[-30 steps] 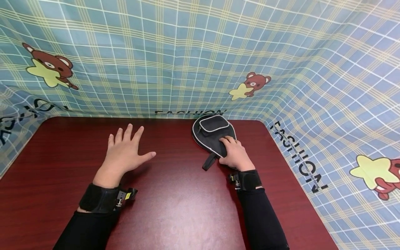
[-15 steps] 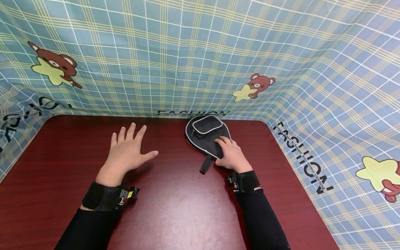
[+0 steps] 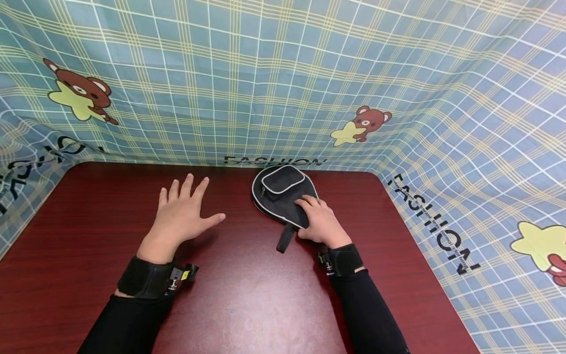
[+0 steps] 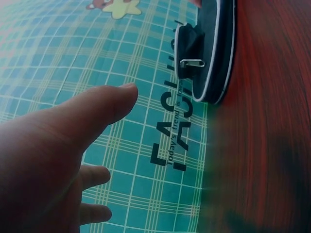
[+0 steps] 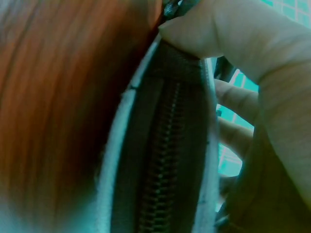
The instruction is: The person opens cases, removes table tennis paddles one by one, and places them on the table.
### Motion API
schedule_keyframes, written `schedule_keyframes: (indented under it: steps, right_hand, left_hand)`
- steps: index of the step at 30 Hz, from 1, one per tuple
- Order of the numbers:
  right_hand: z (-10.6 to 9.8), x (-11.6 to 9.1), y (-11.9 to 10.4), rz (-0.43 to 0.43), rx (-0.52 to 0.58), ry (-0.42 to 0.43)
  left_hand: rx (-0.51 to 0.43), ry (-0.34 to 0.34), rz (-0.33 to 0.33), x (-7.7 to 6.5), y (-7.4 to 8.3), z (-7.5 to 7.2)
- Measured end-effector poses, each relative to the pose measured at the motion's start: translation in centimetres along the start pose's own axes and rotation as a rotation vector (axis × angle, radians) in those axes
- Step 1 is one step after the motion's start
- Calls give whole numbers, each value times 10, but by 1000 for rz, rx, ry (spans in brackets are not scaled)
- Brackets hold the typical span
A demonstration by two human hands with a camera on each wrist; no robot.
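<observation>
A black teardrop-shaped table tennis bat case (image 3: 278, 202) with white piping lies at the back of the table, right of the middle. Its small zipped pocket (image 3: 283, 179) faces up, and a short black strap (image 3: 285, 239) points toward me. My right hand (image 3: 320, 221) grips the narrow end, fingertips over the top and thumb at the edge. In the right wrist view the thumb (image 5: 194, 36) presses by the end of the side zipper (image 5: 165, 155). Over the left half of the table, my left hand (image 3: 179, 216) holds nothing, its fingers spread and thumb out.
The dark red wooden table (image 3: 239, 285) reaches back to a blue checked cloth (image 3: 247, 98) with printed bears. More of this cloth rises along the left and right sides. Each wrist wears a black band (image 3: 146, 278) with a small camera.
The bat case has slid left and a little toward me, with my right hand moving along on it. My left hand stays nearly where it was, fingers spread.
</observation>
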State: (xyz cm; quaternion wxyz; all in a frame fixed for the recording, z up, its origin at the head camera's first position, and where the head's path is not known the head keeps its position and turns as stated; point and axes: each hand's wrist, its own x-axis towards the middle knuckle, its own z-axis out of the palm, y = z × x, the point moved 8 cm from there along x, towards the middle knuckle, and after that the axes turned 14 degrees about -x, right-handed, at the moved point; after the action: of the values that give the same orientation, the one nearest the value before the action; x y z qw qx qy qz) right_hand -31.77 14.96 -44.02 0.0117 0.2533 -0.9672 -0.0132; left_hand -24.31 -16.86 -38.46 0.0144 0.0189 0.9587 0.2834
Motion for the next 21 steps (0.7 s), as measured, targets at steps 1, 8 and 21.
schedule_keyframes:
  steps: [1, 8, 21]
  right_hand:
    - [0, 0, -2, -4, 2, 0]
    - [0, 1, -11, -39, 2, 7]
    - [1, 3, -38, -111, -27, 7]
  left_hand:
    - [0, 1, -1, 0, 0, 0]
    - [-3, 6, 2, -1, 0, -2]
    - [0, -3, 3, 1, -1, -2]
